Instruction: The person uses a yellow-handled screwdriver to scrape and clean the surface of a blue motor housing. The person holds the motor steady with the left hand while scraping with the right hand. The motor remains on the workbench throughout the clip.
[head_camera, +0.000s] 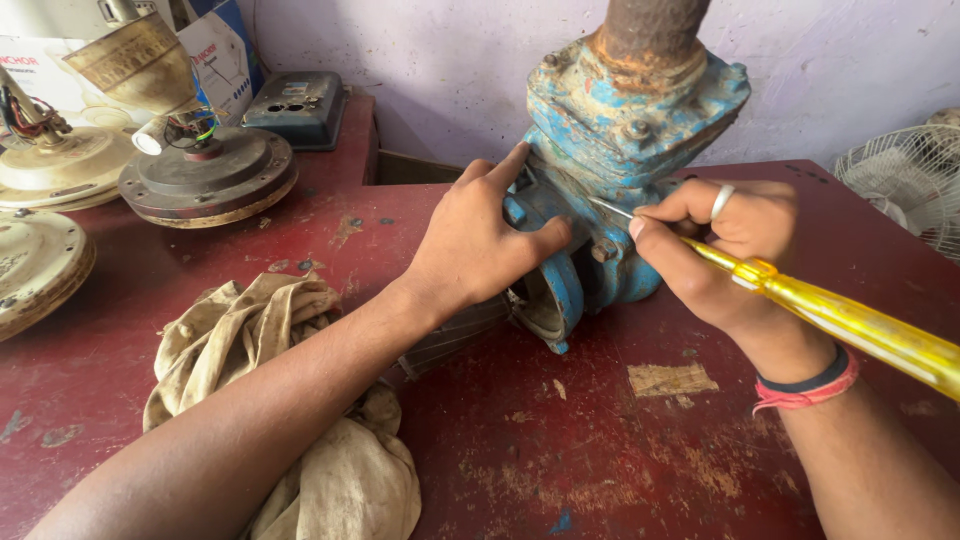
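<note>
Gripping one pump (620, 130), one screwdriver (850, 320)

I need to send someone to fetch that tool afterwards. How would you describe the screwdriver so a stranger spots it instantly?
Start at the worn red table and find the rusty blue pump standing near its back edge. The screwdriver is in the right hand, its thin metal shaft touching the pump. Its clear yellow handle is the only bright yellow thing there.

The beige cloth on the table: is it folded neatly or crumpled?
Crumpled: the cloth lies in loose, uneven bunches under the left forearm.
</note>
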